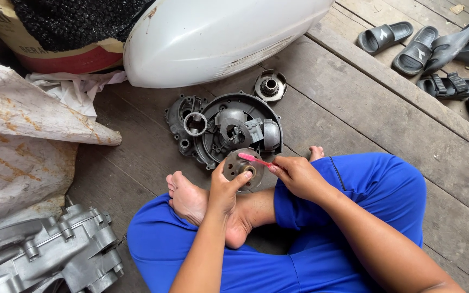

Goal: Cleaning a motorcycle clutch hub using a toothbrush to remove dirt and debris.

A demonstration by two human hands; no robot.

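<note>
A: What is the left hand (225,187) doing?

B: It is gripping a round, dull grey metal disc with a central hub (240,166), thumb on its near face, fingers curled around the left rim. The disc is sitting just above the crossed bare feet (191,203), near the middle of the scene.

A: And the right hand (297,174)?

B: It is closing on a pink plastic toothbrush (254,159), whose head is touching the disc's top face.

A: How would one be brushing well here?

B: I would judge short strokes toward the hub are working best, with the disc being held steady and turned bit by bit.

A: What is lying beyond?

B: A dark grey round engine cover (229,130) on the wooden plank floor (354,108), a small toothed gear cup (270,86) farther off, black sandals (424,49) far right.
</note>
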